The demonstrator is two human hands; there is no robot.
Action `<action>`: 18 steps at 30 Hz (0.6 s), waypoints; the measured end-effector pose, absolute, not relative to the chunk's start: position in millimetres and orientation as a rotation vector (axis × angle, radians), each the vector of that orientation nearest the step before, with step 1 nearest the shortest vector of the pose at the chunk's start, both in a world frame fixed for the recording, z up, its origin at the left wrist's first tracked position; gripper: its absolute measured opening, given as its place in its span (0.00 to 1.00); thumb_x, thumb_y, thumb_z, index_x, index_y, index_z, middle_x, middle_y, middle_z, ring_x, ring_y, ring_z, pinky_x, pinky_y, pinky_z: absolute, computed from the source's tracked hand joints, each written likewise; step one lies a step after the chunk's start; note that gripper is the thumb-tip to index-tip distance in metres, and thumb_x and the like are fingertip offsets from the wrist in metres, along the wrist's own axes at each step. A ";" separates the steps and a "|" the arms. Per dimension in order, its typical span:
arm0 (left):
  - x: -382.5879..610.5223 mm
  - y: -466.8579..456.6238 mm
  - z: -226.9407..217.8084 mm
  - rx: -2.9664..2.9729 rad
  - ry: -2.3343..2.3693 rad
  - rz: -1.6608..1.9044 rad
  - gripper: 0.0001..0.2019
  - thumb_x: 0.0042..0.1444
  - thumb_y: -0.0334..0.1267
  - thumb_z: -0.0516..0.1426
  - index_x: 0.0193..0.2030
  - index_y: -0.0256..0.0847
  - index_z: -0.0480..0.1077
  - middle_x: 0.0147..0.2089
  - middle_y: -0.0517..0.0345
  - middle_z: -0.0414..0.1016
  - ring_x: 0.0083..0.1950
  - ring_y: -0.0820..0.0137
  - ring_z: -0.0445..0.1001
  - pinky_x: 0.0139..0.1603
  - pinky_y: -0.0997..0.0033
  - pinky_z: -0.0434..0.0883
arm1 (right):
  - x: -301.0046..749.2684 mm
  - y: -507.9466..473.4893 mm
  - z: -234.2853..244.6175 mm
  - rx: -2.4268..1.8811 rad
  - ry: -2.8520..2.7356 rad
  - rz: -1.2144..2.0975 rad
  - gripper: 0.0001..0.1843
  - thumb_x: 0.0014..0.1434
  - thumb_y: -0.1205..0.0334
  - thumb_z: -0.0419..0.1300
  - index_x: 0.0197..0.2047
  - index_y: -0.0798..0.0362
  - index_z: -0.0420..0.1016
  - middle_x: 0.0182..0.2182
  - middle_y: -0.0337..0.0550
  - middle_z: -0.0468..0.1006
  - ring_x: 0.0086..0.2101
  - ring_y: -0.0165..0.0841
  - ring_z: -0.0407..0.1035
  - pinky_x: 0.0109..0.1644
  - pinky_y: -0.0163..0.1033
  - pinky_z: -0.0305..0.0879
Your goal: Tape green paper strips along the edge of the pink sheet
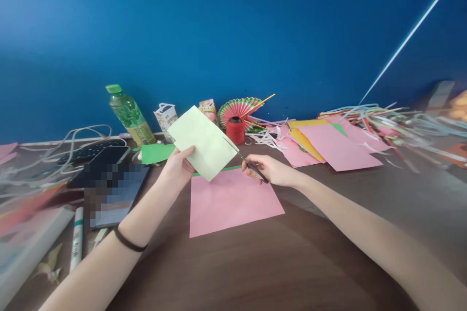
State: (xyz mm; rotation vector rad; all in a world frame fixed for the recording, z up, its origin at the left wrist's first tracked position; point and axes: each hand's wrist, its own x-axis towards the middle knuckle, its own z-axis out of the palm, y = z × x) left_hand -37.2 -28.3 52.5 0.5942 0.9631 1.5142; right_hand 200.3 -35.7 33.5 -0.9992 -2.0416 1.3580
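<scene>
Two hands meet: left hand holds pale green paper, right hand scissors.

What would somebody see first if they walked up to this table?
Right in the middle, the left hand holds up a pale green paper, and the right hand holds black scissors at its edge. Under them a pink sheet lies flat on the brown table. At the far right, a messy heap of coloured strips lies by the blue wall.
</scene>
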 end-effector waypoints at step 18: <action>-36.7 -26.9 49.9 0.620 0.968 1.524 0.14 0.48 0.21 0.53 0.39 0.39 0.71 0.42 0.55 0.77 0.36 0.69 0.75 0.32 0.71 0.73 | 199.1 -36.6 36.3 -1.053 -2.008 1.356 0.18 0.51 0.47 0.58 0.34 0.55 0.65 0.26 0.35 0.63 0.21 0.22 0.56 0.24 0.33 0.62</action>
